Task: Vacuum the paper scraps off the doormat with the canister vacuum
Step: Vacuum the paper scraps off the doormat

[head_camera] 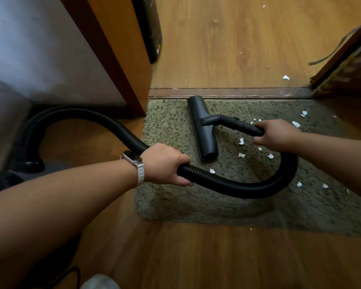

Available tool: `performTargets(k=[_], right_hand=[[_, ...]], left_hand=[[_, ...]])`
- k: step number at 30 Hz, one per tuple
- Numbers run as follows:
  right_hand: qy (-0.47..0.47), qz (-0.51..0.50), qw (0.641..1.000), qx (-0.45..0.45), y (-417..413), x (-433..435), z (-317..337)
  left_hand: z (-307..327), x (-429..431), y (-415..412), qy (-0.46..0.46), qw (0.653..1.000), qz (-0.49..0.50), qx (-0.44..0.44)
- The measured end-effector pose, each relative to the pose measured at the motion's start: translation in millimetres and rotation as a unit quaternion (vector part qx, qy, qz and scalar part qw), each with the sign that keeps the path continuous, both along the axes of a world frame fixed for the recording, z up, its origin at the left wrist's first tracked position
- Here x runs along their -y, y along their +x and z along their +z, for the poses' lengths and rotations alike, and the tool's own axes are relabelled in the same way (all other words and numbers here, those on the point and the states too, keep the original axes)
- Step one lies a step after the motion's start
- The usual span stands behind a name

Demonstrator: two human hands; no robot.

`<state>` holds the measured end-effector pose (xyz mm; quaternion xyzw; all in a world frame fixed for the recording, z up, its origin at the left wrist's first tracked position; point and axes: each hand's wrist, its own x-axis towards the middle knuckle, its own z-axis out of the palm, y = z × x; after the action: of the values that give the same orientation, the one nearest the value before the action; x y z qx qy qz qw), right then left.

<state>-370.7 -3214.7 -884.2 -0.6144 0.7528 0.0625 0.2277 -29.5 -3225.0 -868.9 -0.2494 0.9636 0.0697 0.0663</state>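
A grey-green shaggy doormat (217,207) lies before a door threshold. The black floor nozzle (202,130) rests flat on its left-middle part, long side running away from me. My right hand (276,134) grips the rigid black tube just behind the nozzle. The ribbed black hose (248,184) loops under that hand and back to my left hand (165,164), which grips it at the mat's left edge. Several white paper scraps (241,155) lie on the mat right of the nozzle. The canister body (27,165) is only partly visible at far left.
A wooden door frame (121,59) and white wall stand at left. The dark threshold strip (227,93) borders the mat's far edge. Beyond it, wood floor carries a few more scraps (286,77). A wooden door edge (342,65) is at right. A black cord (71,272) lies near my feet.
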Motion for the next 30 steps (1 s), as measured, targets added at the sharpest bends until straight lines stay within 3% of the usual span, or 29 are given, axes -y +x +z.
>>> performTargets(k=[17, 30], right_hand=[[0.015, 0.134, 0.991, -0.015, 27.7, -9.7, -5.7], [0.017, 0.042, 0.999, -0.014, -48.2, -49.9, 4.0]], left_hand=[[-9.3, -9.6, 9.5, 0.028, 0.999, -0.019, 0.006], [-17.1, -15.9, -43.6, 0.023, 0.999, -0.024, -0.026]])
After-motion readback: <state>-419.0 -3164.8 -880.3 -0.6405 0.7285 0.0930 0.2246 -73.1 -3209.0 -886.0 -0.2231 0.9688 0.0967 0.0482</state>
